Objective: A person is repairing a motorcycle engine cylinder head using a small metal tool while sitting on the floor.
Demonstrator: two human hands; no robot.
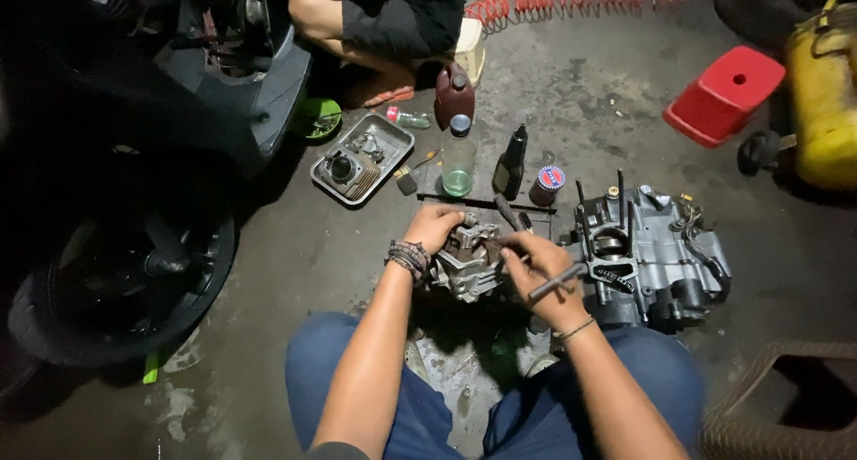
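Far left, a scooter's rear wheel (125,272) sits in shadow on the concrete floor (295,246). Next, a metal tray (393,131) of small parts, with a clear plastic bottle (458,156) just beyond. Centre now: the left hand (435,226), beaded bands at the wrist, curls its fingers over the top of the cylinder head (466,262), gripping it on the floor between the knees. The right hand (540,268) presses against the head's right side, fingers closed round a thin metal rod (555,283). Just right stands the engine crankcase (647,255), studs upright. Further right, a red plastic stool (725,94).
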